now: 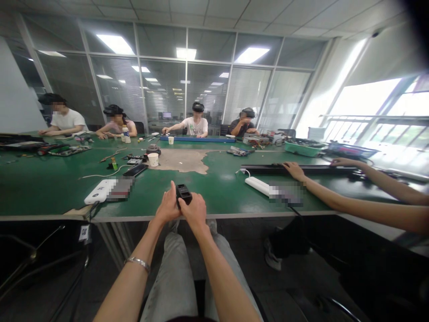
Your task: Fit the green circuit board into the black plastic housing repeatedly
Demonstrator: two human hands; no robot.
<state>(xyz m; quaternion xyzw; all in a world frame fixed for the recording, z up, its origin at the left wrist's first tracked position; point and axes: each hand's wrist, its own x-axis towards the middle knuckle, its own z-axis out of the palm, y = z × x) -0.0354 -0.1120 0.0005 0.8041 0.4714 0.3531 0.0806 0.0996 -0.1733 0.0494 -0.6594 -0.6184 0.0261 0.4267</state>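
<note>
In the head view, the person's left hand (168,206) and right hand (195,213) are together, both clamped on a small black plastic device (184,194), its top standing clear of the fingers (what it is exactly, the view doesn't settle). The device is held just over the near edge of the green-topped workbench (214,216). Stretches of green surface separate it from a white power strip (97,191) on the left and another white power strip (256,185) on the right. A paper cup (153,159) stands farther ahead, and a co-worker's hand (294,170) rests on a long black bar (311,169) to the right.
</note>
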